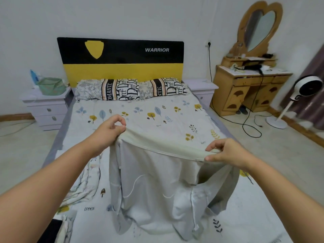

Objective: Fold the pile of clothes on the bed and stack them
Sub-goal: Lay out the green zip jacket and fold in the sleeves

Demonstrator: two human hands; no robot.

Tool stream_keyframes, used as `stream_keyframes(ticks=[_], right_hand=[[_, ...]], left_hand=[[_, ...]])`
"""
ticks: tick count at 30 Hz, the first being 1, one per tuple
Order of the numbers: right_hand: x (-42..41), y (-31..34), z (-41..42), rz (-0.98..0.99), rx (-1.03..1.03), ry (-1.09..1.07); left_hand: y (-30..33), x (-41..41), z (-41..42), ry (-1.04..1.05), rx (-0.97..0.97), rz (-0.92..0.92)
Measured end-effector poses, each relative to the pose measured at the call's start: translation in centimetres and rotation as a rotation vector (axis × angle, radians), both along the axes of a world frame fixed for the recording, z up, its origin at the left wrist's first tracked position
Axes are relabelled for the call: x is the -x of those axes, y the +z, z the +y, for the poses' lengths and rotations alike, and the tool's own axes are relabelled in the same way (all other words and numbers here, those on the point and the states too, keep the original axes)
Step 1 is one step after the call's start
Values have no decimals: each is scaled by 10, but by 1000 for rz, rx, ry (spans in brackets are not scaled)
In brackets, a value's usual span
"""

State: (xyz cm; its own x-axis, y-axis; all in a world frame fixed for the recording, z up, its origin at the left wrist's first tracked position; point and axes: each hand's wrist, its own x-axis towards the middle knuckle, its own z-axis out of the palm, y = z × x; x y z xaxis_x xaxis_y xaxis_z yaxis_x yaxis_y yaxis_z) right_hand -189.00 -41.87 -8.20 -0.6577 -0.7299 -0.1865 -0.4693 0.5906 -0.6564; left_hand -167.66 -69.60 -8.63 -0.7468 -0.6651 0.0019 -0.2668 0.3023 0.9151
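— How are the hands placed?
— Both arms reach out over the bed (175, 113); the left hand (108, 128) pinches one end of the waistband of a pale grey garment (157, 181), fingers curled tight on it; the right hand (226, 151) pinches the other end between thumb and fingers.
— And the garment?
— Held up, stretched between them, hanging down to the near sheet; another crumpled cloth (84, 183) lies to the left.
— The room?
— Two pillows (131, 89) far off below a black-and-yellow headboard (121, 58); a wooden desk (249, 88) with a mirror far right; a white fan (305, 88) beside it.
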Motion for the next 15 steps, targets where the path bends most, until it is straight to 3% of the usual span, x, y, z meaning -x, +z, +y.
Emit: stream_keyframes(ticks=[4,7,12,15], right_hand=[[-10,-4,3,229,-150,-2],[-15,-3,6,512,-233,11],[-25,15,17,896,-300,-20],[-34,28,20,923,-293,-83]], left_hand=[[3,-5,5,-195,153,-63],[8,-9,11,-284,385,-239],[17,-13,28,-79,884,-407],[29,-13,44,48,1028,-578]])
